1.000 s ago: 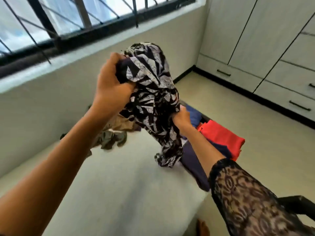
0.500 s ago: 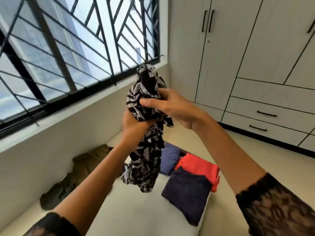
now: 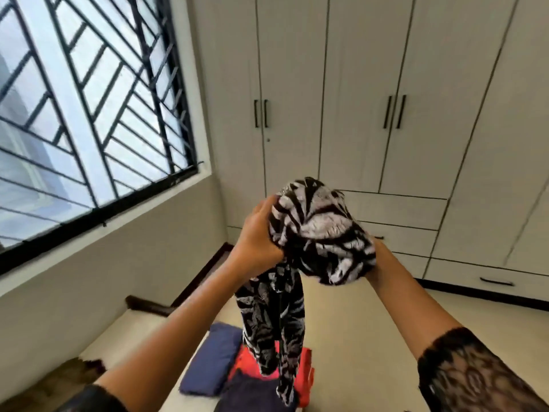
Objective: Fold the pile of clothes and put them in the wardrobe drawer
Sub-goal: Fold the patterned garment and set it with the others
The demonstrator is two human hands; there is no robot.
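I hold a black-and-white patterned garment (image 3: pixel 320 233) up at chest height in front of the wardrobe. My left hand (image 3: pixel 257 233) grips its bunched upper part from the left. My right hand (image 3: pixel 375 263) holds the bundle from the right and is mostly hidden behind the cloth. Two long ends of the garment hang down over the bed. Below lie folded clothes: a blue piece (image 3: pixel 215 361), a red piece (image 3: pixel 246 362) and a dark navy piece (image 3: pixel 252 395). The wardrobe drawers (image 3: pixel 404 209) are shut.
The white bed (image 3: pixel 130 331) runs along the wall under a barred window (image 3: pixel 89 114). An olive-brown heap of clothes (image 3: pixel 59 382) lies at the bed's near left. Tall wardrobe doors (image 3: pixel 356 99) fill the far wall, with pale floor (image 3: pixel 350 337) in front.
The view has tilted up toward the wardrobe. My right hand moved from the front of the garment to under its right side, and the cloth is bunched into a ball between both hands.
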